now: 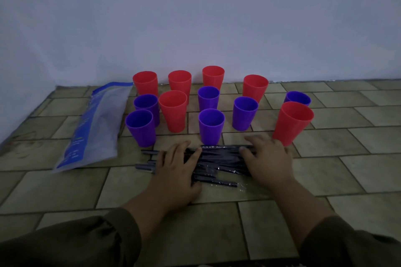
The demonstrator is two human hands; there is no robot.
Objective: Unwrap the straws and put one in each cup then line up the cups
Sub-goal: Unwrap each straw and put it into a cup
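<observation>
I am at the very first step: the straws (219, 163) are not yet out of their clear wrap, and no cup has one in it. My left hand (175, 171) lies flat across the left part of the bundle, fingers (173, 154) spread and pressing down, not curled round anything. My right hand (267, 158) lies flat over the right end in the same way, fingers loose and extended; neither hand has a grip on the pack, both only rest on it.

As I judge it, the next move calls for a pinch: I need to find a loose edge or seam of the film between my two hands, catch it with fingertips, and pull it apart while the other hand holds the pack down. The film looks thin and slippery, so a flat palm will not open it.

The straws are dark, lying side by side and a little fanned, some ends poking out past my left hand on its far-left side. The wrap shows only as small bright glints over them.

Just beyond my fingertips stand the cups: six red cups (173, 110) and six purple cups (211, 125), upright, scattered rather than in a line. The nearest red one almost touches my right hand. A blue and clear plastic bag (95, 123) lies well to the left of my left hand, on the tiled floor (347, 167).
</observation>
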